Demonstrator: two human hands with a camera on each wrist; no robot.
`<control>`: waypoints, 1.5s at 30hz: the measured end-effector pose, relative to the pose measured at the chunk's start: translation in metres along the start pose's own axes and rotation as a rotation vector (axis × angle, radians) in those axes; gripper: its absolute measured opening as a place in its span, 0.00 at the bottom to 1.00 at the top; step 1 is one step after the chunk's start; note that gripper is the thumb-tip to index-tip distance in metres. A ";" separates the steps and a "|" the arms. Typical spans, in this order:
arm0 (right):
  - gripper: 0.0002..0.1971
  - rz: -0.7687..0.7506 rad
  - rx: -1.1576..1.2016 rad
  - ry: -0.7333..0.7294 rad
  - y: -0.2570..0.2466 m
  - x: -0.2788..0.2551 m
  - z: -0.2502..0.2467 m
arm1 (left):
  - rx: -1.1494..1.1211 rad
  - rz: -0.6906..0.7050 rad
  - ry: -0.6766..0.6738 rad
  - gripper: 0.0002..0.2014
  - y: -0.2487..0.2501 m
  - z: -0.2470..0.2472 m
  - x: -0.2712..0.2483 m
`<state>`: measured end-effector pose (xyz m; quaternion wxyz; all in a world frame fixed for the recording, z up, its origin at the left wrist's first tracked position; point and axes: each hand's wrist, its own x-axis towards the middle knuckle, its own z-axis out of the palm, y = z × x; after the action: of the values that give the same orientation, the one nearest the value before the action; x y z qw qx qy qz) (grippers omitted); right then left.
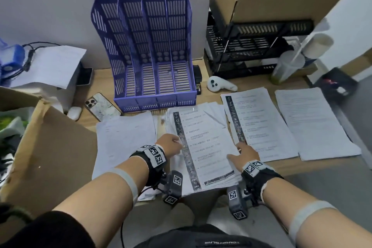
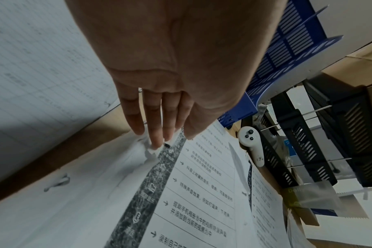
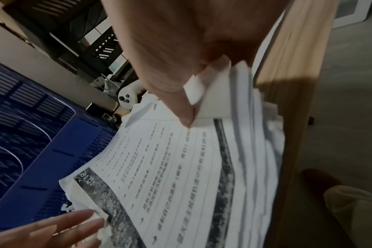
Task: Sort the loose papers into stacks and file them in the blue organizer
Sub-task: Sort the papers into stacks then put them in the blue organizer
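Note:
The empty blue organizer [image 1: 145,52] stands against the wall at the back of the desk. In front of it lie several paper stacks: a left one [image 1: 124,137], a middle one [image 1: 203,147] with a dark printed strip, and two to the right [image 1: 259,123] [image 1: 314,125]. My left hand [image 1: 171,145] presses straight fingers [image 2: 157,142] against the middle stack's crumpled left edge. My right hand [image 1: 245,153] grips that stack's right edge, with the thumb [image 3: 187,117] on top and the sheets running in under the palm.
A white controller [image 1: 219,85] and black wire trays [image 1: 251,50] sit behind the right stacks, beside a plastic cup [image 1: 285,68]. A phone [image 1: 101,106] and an earbud case [image 1: 74,112] lie left of the organizer. A cardboard flap [image 1: 50,147] overhangs the left.

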<state>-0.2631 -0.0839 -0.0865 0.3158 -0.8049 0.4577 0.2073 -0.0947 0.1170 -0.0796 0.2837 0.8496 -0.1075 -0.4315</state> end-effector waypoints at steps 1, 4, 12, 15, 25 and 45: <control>0.24 -0.013 0.010 0.011 0.001 0.000 -0.002 | -0.004 -0.008 0.003 0.09 0.001 0.001 0.000; 0.20 -0.022 0.018 0.077 0.004 -0.001 -0.006 | 0.015 -0.033 0.087 0.20 0.001 0.002 0.002; 0.11 -0.061 0.167 0.245 0.015 -0.001 -0.026 | -0.062 -0.069 0.122 0.31 0.011 0.008 0.004; 0.13 -0.115 0.290 0.219 0.017 -0.001 -0.034 | -0.107 -0.062 0.129 0.33 0.018 0.015 0.006; 0.16 -0.163 0.355 0.109 0.029 -0.002 -0.043 | -0.400 -0.050 0.073 0.14 0.033 0.029 0.001; 0.36 -0.072 0.494 -0.091 0.031 0.042 -0.061 | -0.222 0.355 0.288 0.10 0.064 0.036 -0.013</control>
<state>-0.2663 -0.1636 -0.0786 0.5304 -0.7089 0.4507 0.1140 -0.1269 0.0561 -0.0509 0.4590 0.8338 -0.1653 -0.2586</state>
